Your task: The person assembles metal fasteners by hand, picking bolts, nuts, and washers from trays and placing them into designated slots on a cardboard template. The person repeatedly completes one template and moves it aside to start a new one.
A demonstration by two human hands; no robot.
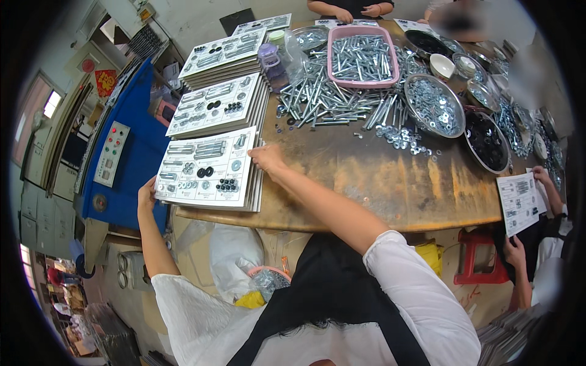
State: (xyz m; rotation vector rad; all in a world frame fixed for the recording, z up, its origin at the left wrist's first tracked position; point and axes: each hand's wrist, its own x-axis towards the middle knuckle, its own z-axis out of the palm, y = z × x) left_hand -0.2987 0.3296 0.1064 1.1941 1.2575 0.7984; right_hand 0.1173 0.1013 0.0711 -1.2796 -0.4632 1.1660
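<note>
Card stack [210, 166] lies along table edge [299, 224], well apart from washer bowl [444, 135].

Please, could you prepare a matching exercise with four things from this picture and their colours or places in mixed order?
1. left hand
2. tub of bolts
3. stool
4. right hand

A. red
B. right edge of the nearest card stack
C. pink
D. left edge of that stack

Pairs: 1-D, 2-C, 3-A, 4-B
</note>
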